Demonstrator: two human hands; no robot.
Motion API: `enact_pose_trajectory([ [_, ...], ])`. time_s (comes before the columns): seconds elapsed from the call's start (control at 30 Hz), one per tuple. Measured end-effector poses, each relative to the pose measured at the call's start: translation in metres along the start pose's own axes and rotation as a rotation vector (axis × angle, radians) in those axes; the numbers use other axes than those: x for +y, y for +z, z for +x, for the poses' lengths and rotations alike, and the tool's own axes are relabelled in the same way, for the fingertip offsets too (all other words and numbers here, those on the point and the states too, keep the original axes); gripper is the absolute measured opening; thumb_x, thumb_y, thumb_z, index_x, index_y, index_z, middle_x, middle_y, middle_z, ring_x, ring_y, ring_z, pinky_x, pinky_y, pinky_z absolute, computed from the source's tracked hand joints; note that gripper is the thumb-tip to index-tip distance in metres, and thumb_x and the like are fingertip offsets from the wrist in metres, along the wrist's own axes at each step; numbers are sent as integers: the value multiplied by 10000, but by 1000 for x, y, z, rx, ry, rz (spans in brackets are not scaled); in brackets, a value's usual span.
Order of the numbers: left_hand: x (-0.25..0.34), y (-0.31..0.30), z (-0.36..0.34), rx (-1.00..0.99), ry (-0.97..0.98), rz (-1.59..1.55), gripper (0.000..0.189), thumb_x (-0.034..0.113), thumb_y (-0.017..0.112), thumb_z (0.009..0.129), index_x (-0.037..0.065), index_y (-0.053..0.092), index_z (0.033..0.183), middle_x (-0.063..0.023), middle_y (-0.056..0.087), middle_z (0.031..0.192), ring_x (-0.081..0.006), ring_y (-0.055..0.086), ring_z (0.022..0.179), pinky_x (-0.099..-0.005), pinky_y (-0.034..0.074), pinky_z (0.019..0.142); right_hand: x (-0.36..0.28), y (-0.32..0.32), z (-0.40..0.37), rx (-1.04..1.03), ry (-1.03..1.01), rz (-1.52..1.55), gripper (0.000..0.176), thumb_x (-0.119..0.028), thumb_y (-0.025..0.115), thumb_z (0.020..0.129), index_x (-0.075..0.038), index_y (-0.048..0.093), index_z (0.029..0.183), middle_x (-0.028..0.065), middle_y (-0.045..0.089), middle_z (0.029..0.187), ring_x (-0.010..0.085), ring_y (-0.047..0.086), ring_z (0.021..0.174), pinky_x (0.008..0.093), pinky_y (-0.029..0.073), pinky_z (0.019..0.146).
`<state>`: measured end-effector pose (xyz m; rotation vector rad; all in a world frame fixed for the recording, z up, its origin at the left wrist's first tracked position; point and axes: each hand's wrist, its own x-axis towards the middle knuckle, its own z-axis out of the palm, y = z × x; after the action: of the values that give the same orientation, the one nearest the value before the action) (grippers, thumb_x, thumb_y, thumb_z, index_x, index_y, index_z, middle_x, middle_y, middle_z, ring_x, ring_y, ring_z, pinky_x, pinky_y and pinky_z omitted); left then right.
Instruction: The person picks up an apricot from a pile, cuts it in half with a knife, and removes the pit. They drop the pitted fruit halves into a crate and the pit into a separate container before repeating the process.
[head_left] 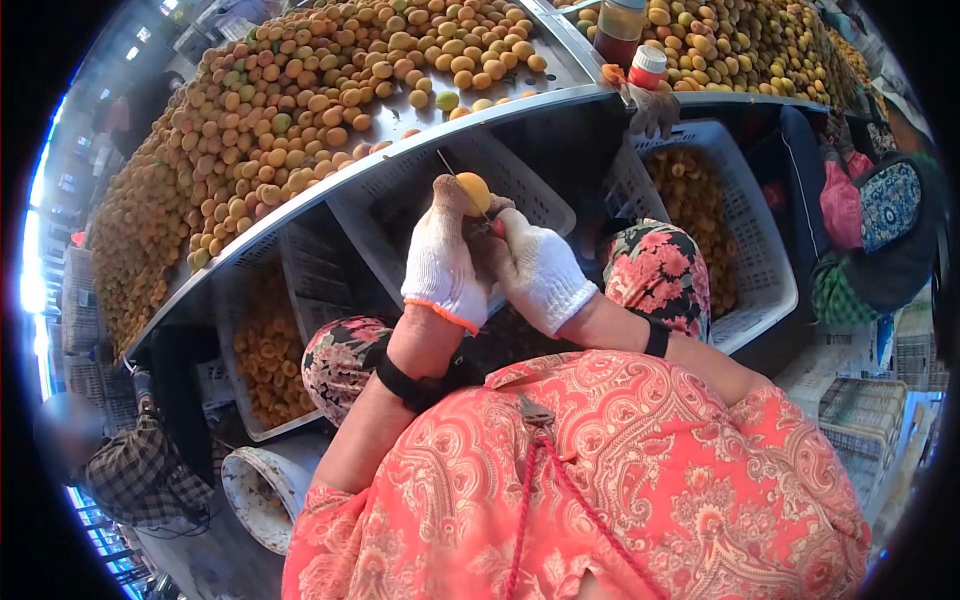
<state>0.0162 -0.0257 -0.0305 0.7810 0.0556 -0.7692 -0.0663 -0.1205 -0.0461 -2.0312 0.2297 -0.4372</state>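
Note:
A yellow-orange apricot (472, 193) is held between the fingertips of my left hand (446, 250), which wears a white knit glove with an orange cuff. My right hand (540, 262), gloved in white too, is closed on a knife with a red handle (497, 229). The thin blade lies against the fruit, its tip showing past it at the upper left. Both hands are close together above a grey crate (375, 215). The crate's contents are dark and hard to make out.
Whole apricots (290, 110) are heaped on a metal table (395, 118). Crates of apricot halves stand left (268, 350) and right (690, 200). A jar (618, 30) and a red bottle (647, 68) stand at the table's edge. A white bucket (262, 500) is lower left. Other people sit on both sides.

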Motion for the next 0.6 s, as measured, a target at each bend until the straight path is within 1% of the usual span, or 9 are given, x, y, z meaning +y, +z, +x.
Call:
enact_pose_trajectory([
  [0.03,-2,0,2,5,1,-4,433,461,611,970,42,576,1073,-104,657,916,-170,613,756,-327,542,726,2,1,0,2,5,-1,244,-192,509,983,11,547,1115,269,666,852,451,646,844,516,506,694],
  [0.1,0,-3,5,-10,-2,15,434,459,607,973,40,572,1082,-108,660,923,-173,615,756,-328,545,725,6,2,1,-57,32,-61,264,-162,479,999,2,503,1204,257,681,935,430,658,929,458,535,716],
  [0.2,4,-4,3,-20,-6,34,440,460,601,976,38,567,1096,-117,665,930,-178,620,757,-333,549,727,6,4,3,-58,6,30,269,-153,479,998,10,499,1210,264,678,953,432,654,935,454,535,722],
  [0.33,9,2,-4,5,21,54,435,448,587,987,26,570,1094,-127,667,919,-189,631,760,-337,551,726,-12,-2,0,-36,14,52,250,-153,496,998,20,526,1175,243,684,929,400,680,904,417,535,731],
  [0.4,12,4,-7,-8,102,124,430,437,580,994,17,573,1088,-130,667,914,-195,633,761,-337,551,721,-18,-7,-2,-81,68,180,232,-166,523,998,26,559,1122,209,686,901,343,696,868,382,529,733],
  [0.43,12,5,-8,-18,174,193,425,426,574,1000,9,575,1082,-134,667,909,-200,636,763,-337,551,716,-20,-9,-3,-81,66,181,232,-166,523,998,26,559,1122,209,686,901,343,696,868,382,529,733],
  [0.5,13,7,-11,6,228,224,419,415,564,1008,2,577,1077,-136,666,906,-204,636,764,-336,550,710,-21,-13,-4,-143,114,257,288,-201,546,972,29,572,1143,273,671,894,441,645,908,494,507,721],
  [0.57,13,10,-14,29,278,255,413,404,554,1015,-4,579,1072,-138,665,903,-209,636,765,-335,548,704,-16,-11,-5,-119,75,174,290,-201,546,971,27,570,1149,271,672,893,434,649,905,492,509,718],
  [0.6,13,11,-17,-2,210,177,409,402,546,1018,-2,577,1074,-140,665,901,-212,633,760,-342,546,701,-14,-10,-5,-99,38,93,293,-201,545,970,24,569,1155,268,674,893,426,653,902,490,511,714],
])
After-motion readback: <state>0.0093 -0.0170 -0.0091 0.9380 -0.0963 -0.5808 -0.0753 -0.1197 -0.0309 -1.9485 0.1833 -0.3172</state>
